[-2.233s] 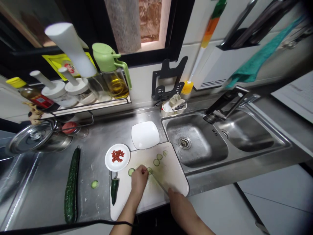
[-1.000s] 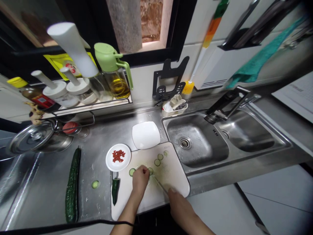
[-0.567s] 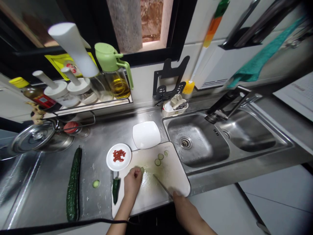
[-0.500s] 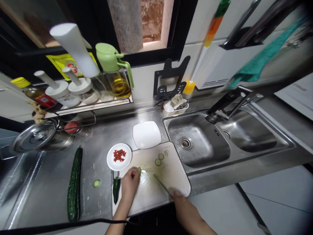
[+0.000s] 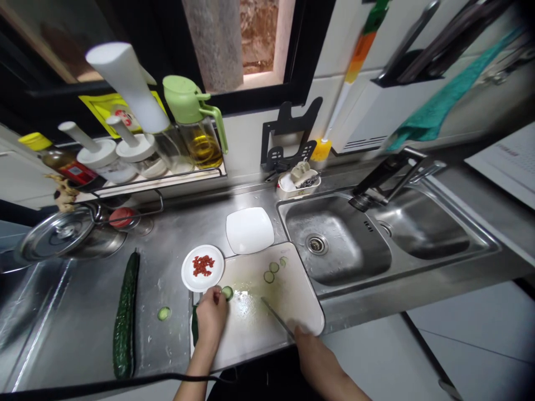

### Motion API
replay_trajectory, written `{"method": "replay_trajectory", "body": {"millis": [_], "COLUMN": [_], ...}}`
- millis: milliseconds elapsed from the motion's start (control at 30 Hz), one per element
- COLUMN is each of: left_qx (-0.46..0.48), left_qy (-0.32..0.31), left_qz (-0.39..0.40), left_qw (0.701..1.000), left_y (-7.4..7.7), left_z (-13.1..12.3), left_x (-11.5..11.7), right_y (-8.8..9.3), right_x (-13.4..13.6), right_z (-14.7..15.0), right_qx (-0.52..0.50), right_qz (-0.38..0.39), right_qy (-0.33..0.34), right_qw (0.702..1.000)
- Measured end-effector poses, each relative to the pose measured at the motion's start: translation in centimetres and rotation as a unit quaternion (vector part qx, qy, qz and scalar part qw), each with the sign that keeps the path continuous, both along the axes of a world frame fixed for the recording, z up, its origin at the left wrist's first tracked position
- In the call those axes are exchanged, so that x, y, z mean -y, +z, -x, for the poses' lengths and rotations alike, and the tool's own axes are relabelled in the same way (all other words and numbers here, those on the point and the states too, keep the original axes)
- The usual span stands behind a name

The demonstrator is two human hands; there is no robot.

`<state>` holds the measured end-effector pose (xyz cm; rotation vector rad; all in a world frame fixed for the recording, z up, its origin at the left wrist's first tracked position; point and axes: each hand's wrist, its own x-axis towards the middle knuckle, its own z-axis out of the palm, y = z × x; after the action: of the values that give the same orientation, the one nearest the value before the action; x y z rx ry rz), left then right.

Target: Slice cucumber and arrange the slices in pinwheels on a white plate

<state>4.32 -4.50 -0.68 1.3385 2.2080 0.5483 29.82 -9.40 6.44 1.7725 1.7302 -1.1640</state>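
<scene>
My left hand (image 5: 210,316) rests on the left part of the white cutting board (image 5: 292,298) with its fingers curled. A cucumber slice (image 5: 227,292) sits at its fingertips. A dark green cucumber end piece (image 5: 194,329) lies half hidden under the hand's left side. Gripping a knife (image 5: 276,316) by the handle, my right hand (image 5: 308,346) is at the board's near right corner. The blade lies low over the board and points up and left. Three more slices (image 5: 273,268) lie near the board's far edge.
A round plate of red bits (image 5: 202,268) and a square white plate (image 5: 249,230) stand behind the board. A whole cucumber (image 5: 125,314) and a stray slice (image 5: 164,313) lie on the steel counter at left. The double sink (image 5: 338,245) is on the right. Bottles line the rack behind.
My left hand has slid left across the board, taking cucumber slices along to the board's left side. The knife has drawn back a little toward the near right corner.
</scene>
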Motion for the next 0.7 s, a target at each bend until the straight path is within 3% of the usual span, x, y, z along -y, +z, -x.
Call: {"method": "replay_trajectory", "body": {"millis": [200,467,700], "left_qx": [0.046,0.062,0.024], "left_qy": [-0.086,-0.216,-0.214], "left_qz": [-0.018,0.07,0.107], "left_qw": [0.995,0.972,0.971], "left_y": [0.0,0.5,0.1], "left_z": [-2.7,-9.5,-11.5], "left_x": [-1.8,-5.9,-6.5], "right_y": [0.1,0.5,0.9], "right_x": [0.2,0.2,0.2], "right_z": [0.0,0.3,0.3], "right_qx": [0.021,0.032,0.012], "right_qz": [-0.008,-0.013,-0.015], "right_qy": [0.016,0.011,0.004], "right_qw": [1.0,0.999,1.0]}}
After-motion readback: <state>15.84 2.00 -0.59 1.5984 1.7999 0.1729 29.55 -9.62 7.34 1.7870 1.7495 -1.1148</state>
